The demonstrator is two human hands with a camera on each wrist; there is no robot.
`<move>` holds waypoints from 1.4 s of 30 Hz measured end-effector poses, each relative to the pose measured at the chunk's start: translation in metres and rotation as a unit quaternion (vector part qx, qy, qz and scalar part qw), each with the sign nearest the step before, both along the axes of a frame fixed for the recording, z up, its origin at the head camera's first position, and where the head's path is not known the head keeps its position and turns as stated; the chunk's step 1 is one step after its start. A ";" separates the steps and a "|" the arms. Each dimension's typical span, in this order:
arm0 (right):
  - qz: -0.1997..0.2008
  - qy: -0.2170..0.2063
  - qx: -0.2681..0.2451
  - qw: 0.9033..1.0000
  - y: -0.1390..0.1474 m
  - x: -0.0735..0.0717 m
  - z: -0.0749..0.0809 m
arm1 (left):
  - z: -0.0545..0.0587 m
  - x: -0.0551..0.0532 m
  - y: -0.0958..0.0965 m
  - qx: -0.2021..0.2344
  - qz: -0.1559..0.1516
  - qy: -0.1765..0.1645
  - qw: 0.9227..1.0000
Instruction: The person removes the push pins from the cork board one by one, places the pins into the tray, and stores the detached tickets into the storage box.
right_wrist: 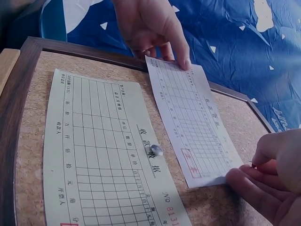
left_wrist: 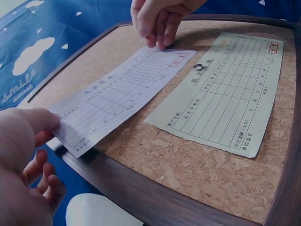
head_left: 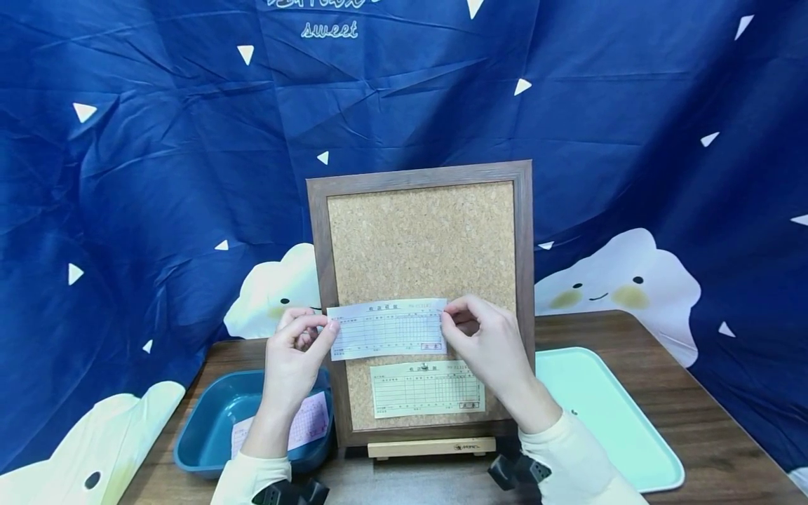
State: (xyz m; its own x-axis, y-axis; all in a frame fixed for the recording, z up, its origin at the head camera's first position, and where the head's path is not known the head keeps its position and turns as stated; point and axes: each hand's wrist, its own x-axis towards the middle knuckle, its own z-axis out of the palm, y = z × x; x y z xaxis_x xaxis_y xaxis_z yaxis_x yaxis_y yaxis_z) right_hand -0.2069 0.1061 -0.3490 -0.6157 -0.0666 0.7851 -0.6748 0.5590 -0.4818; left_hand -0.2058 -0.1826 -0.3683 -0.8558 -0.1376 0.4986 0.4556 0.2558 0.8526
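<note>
A white receipt slip (head_left: pixel 388 330) is stretched sideways in front of the framed cork board (head_left: pixel 423 245). My left hand (head_left: pixel 297 358) pinches its left end between thumb and fingers, out by the frame's left side. At the other end my right hand (head_left: pixel 489 344) grips the slip's edge with its fingertips; a tiny thin point, like a pin's, shows between thumb and forefinger in both wrist views. Just below, a greenish receipt slip (head_left: pixel 429 393) lies on the cork, fixed at its top middle by a silver thumbtack (right_wrist: pixel 156 149).
The board leans on a light wooden stand (head_left: pixel 432 447). To the left is a blue basin (head_left: pixel 217 393) with a pink-printed slip (head_left: pixel 309 421) in it. A mint-green tray (head_left: pixel 606 421) lies to the right on the wooden table (head_left: pixel 688 414). Behind hangs a blue cloth (head_left: pixel 189 175).
</note>
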 end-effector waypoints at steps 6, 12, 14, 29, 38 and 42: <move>-0.006 0.004 -0.003 1.000 0.002 0.000 0.000 | -0.002 -0.001 -0.005 -0.002 -0.002 0.014 1.000; -0.005 0.003 -0.011 1.000 0.004 0.000 -0.001 | -0.002 0.001 -0.008 -0.012 0.009 0.008 1.000; -0.004 0.005 -0.010 1.000 0.005 -0.001 -0.002 | -0.002 0.002 -0.009 -0.013 0.017 0.001 1.000; 0.001 0.021 -0.020 1.000 0.009 0.001 -0.002 | -0.002 0.007 -0.015 -0.007 0.051 -0.035 0.998; 0.013 0.027 -0.026 0.999 0.013 0.001 -0.004 | 0.000 0.009 -0.016 0.009 0.054 -0.019 0.998; 0.013 0.029 -0.027 0.999 0.014 0.002 -0.004 | 0.001 0.011 -0.016 0.021 0.056 -0.014 0.998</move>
State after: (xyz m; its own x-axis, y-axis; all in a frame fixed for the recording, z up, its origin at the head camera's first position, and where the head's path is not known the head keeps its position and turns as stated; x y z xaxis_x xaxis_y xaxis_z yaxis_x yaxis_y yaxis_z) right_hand -0.2052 0.1201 -0.3529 -0.5673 -0.0381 0.8226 -0.7168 0.5147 -0.4705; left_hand -0.1952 -0.1991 -0.3675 -0.8472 -0.2533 0.4670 0.4025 0.2677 0.8754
